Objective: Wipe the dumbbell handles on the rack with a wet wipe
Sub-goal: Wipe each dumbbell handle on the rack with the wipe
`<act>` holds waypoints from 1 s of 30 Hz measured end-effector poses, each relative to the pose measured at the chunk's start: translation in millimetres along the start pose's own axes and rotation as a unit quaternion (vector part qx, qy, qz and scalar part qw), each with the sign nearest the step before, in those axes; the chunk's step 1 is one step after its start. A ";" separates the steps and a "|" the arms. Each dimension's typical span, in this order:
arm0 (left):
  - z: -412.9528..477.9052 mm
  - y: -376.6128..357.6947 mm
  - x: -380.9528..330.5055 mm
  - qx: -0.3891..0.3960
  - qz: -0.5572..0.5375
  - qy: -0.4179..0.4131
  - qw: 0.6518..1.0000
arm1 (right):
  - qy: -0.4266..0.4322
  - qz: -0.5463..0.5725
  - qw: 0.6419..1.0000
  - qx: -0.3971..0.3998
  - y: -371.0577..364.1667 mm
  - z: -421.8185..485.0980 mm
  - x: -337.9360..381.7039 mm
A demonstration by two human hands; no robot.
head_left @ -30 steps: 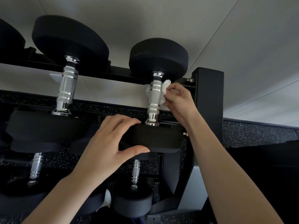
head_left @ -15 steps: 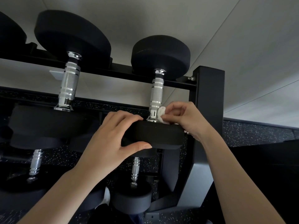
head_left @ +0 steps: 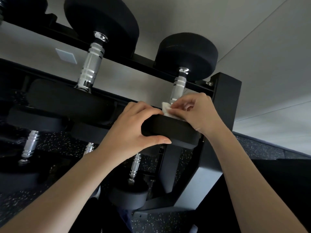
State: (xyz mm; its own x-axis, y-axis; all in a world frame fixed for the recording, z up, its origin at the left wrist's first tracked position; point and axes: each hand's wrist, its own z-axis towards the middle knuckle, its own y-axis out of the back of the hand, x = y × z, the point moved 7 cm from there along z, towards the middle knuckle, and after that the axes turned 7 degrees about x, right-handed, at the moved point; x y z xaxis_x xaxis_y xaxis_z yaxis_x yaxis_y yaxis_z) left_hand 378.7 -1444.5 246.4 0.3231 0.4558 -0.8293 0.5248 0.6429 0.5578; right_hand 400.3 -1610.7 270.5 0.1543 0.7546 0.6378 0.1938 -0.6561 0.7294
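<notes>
The small white crumpled wet wipe [head_left: 166, 109] is sitting at the base of the knurled chrome dumbbell handle [head_left: 179, 89] on the black steel rack [head_left: 225, 101]. It is looking soft, limp and light, probably best bunched against the stiff bar. The right hand [head_left: 197, 112] is pinching it, while the left hand [head_left: 133, 130] is gripping the heavy-looking black round rubber dumbbell head [head_left: 176, 130].

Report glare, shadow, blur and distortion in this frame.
Head view: glare spots on the larger dumbbell's chrome handle. Head view: the lower-tier dumbbell sinks into shadow, detail lost. Head view: the rack post leans, likely from the wide-angle lens. Head view: the right hand pinching the wet wipe and the left hand gripping the dumbbell head are evenly lit, slightly soft.
</notes>
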 end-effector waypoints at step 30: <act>2.2 -5.8 15.4 -0.009 -0.045 -0.040 0.998 | 0.004 -0.328 0.920 -0.215 5.3 52.5 44.2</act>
State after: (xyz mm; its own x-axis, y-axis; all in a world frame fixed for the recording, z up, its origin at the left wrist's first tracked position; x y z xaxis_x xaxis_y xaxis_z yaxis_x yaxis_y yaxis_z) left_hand 382.4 -1442.5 230.2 0.3375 0.3446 -0.8760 0.5411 0.6905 0.4800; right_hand 459.0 -1580.2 289.5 0.1330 0.9908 0.0267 -0.1595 -0.0052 0.9872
